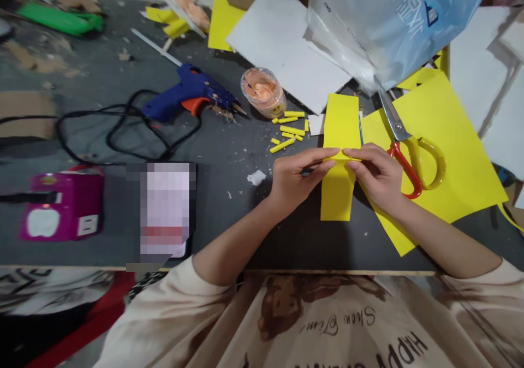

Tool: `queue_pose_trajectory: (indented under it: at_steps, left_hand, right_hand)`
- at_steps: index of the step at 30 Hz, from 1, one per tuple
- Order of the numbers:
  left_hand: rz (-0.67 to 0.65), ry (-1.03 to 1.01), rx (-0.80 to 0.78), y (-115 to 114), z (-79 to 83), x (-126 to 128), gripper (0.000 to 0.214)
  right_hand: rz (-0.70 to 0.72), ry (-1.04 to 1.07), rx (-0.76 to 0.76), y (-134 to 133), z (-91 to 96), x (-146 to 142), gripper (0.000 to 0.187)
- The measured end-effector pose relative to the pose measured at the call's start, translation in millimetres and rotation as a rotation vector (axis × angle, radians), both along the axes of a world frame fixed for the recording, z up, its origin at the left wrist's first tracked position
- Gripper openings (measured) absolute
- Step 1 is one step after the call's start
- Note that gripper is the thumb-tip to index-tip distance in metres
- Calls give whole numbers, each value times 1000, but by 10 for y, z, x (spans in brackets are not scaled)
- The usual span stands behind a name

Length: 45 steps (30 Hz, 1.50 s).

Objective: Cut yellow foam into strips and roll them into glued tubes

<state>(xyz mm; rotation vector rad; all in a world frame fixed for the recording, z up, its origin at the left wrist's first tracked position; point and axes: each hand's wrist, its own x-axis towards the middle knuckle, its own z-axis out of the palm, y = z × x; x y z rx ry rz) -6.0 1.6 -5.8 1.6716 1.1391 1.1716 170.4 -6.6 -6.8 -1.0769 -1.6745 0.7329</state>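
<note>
My left hand [301, 174] and my right hand [379, 174] meet over a yellow paper strip [340, 119], pinching it across its middle with thumbs and fingertips. A narrow yellow ridge runs between the fingertips; I cannot tell whether it is a fold or a separate piece. The strip extends above and below both hands. Left of it lie several small yellow paper rolls [292, 131]. Close to my right hand, scissors [403, 138] with red and yellow handles rest on a large yellow sheet [458, 144].
A blue glue gun [184, 92] with its black cord lies left of a jar of peach-coloured paste [264, 92]. A phone [167, 209] and a purple box [63, 207] sit front left. White sheets [286, 46] and a plastic bag [393, 24] cover the back right.
</note>
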Motion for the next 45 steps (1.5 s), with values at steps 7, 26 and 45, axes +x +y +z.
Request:
queue_pose_trajectory:
  at_steps: [7,26,45]
  left_hand:
    - [-30,76,169,4,8,3,12]
    - [-28,42,81,53,-11,12,14]
    - [-24,-175,-373,101,-108,76,27]
  right_hand:
    - [-20,0,16,-3,-12,-21,12]
    - [-39,-2,-11,-22,-8,-9,17]
    - [-83,284,-348,33,-54,-61,26]
